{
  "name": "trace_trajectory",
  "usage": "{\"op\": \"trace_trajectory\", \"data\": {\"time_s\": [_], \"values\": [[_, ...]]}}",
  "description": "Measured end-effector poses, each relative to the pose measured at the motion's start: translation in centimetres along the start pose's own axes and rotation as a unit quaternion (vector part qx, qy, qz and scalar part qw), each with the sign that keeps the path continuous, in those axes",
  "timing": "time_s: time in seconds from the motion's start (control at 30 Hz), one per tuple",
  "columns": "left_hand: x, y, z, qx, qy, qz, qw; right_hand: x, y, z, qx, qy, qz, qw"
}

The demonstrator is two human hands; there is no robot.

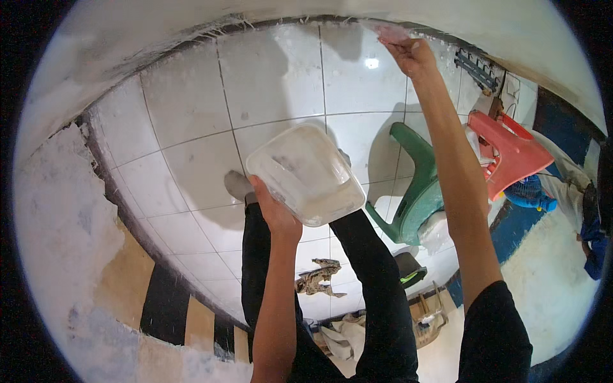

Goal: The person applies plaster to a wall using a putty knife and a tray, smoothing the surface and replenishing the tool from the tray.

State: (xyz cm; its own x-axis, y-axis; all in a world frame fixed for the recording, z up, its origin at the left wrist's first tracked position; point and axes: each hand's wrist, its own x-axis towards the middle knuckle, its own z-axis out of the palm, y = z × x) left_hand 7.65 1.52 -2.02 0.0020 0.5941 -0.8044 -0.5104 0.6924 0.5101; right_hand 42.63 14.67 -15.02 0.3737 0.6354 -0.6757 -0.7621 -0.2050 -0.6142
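My left hand [279, 214] grips the left side of a whitish plastic tub [265, 154], tilted so that its inside shows. Pale smears coat its walls, and a whitish layer lies toward its lower right. My right arm reaches far out to the wall at the upper right. There my right hand [414, 59] is closed on a thin pinkish flat piece [391, 32], whose far edge lies against or very near the wall's foot. Its exact kind I cannot make out.
A green plastic stool [418, 204] and a red one [511, 150] stand to the right, with a blue bottle-like item [529, 193] beside them. A dark hook rack [476, 70] lies near the wall. A crumpled rag [319, 277] is on the white tiles [185, 127].
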Motion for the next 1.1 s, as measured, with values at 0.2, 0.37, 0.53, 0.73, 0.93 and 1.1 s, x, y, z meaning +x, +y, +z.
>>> {"op": "trace_trajectory", "data": {"time_s": [0.2,0.37,0.53,0.73,0.93,1.1], "values": [[0.2,-1.5,2.2,-0.016,0.036,-0.033,0.999,8.1,-0.6,-3.1,-0.031,0.024,-0.122,0.992],[-0.3,-0.5,-0.4,0.037,0.011,-0.023,0.999,3.2,-0.7,-6.6,-0.208,-0.031,-0.111,0.971],[0.2,-1.7,3.1,-0.013,-0.033,-0.033,0.999,8.1,-5.0,-8.8,-0.101,0.111,-0.041,0.988],[-0.3,-1.4,0.9,0.087,0.035,-0.043,0.995,1.3,-4.8,-1.8,-0.063,0.039,-0.124,0.99],[0.1,-0.7,2.4,0.024,-0.016,-0.02,0.999,5.2,-5.7,-8.5,-0.137,0.06,0.012,0.989],[0.4,-3.0,2.8,0.026,0.017,-0.043,0.999,12.8,-8.5,-10.6,-0.113,0.032,-0.124,0.985]]}}
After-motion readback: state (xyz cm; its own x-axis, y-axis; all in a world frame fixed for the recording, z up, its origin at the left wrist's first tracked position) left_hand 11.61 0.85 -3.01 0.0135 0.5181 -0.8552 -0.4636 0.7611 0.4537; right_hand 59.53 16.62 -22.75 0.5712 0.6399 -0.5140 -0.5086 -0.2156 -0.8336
